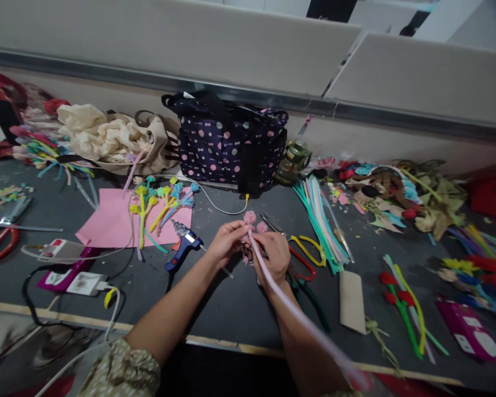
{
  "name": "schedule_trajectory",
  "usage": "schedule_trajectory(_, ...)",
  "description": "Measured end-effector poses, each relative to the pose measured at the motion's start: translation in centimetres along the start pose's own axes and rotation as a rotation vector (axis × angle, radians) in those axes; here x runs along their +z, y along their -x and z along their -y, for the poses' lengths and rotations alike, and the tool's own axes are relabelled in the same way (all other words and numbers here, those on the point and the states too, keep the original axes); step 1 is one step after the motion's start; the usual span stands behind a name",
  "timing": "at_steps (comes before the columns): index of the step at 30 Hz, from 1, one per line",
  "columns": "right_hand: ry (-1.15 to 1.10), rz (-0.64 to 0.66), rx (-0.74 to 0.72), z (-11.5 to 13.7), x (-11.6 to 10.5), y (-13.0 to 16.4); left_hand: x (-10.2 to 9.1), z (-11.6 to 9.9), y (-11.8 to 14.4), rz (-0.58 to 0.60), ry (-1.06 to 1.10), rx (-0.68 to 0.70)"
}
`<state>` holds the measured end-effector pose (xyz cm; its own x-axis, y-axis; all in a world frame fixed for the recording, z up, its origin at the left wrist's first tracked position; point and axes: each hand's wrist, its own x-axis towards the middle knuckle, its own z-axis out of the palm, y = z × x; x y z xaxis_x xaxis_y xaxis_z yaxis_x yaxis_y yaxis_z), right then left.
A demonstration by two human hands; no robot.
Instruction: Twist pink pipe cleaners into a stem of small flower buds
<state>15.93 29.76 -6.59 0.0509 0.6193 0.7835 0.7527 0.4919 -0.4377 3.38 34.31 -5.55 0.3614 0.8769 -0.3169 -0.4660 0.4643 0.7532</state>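
Both hands, left hand (227, 241) and right hand (275, 255), pinch a pink pipe-cleaner flower (251, 220) mid-desk (231, 309), steadying its stem (297, 314), which trails toward the near edge.

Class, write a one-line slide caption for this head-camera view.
Left hand and right hand hold a pink pipe-cleaner flower over a craft-strewn table.

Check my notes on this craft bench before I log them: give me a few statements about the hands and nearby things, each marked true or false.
1. Both hands, left hand and right hand, hold a pink pipe-cleaner flower. True.
2. The blue glue gun lies right of the hands. False: it lies to their left.
3. A dotted navy bag stands behind the hands. True.
4. The yellow-handled scissors are in the left hand. False: they lie on the table.
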Motion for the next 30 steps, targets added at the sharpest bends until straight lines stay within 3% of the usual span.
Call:
schedule_trajectory(13,0.012,0.030,-0.098,-0.1,-0.2,0.0,-0.6,1.1,-0.3,0.108,-0.039,0.048)
schedule_trajectory(30,0.035,-0.002,0.025,-0.3,-0.3,0.1,-0.5,1.0,-0.3,0.159,0.006,0.013)
